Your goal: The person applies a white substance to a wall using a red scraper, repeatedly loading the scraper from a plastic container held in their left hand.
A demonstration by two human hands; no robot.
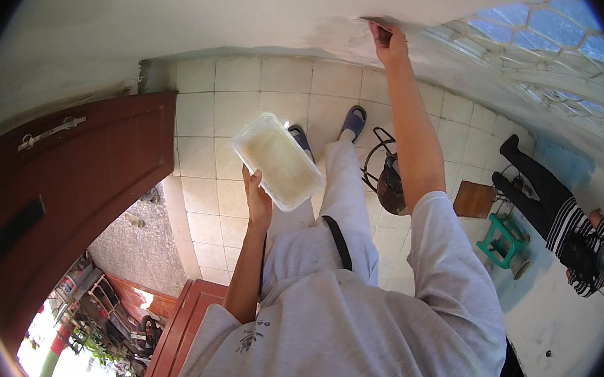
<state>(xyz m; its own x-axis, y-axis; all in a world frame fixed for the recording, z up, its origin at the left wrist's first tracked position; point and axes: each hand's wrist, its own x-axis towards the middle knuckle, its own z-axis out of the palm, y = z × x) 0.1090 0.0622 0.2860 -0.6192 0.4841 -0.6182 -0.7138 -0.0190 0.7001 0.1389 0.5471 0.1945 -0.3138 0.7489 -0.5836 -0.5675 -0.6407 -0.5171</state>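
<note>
Plastic tub is gripped by left fingers, presumably level against spills; right fingers clasp a blade at the wall.

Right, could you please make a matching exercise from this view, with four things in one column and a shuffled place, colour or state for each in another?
Column one:
1. Plastic tub
2. Thin flat tool
3. Stool
4. Large door

Column two:
A. Green, toward the picture's right
B. Held up at the wall by the right fingers
C. Reddish brown, at the picture's left
D. Held by the left fingers

Pairs: 1-D, 2-B, 3-A, 4-C
</note>
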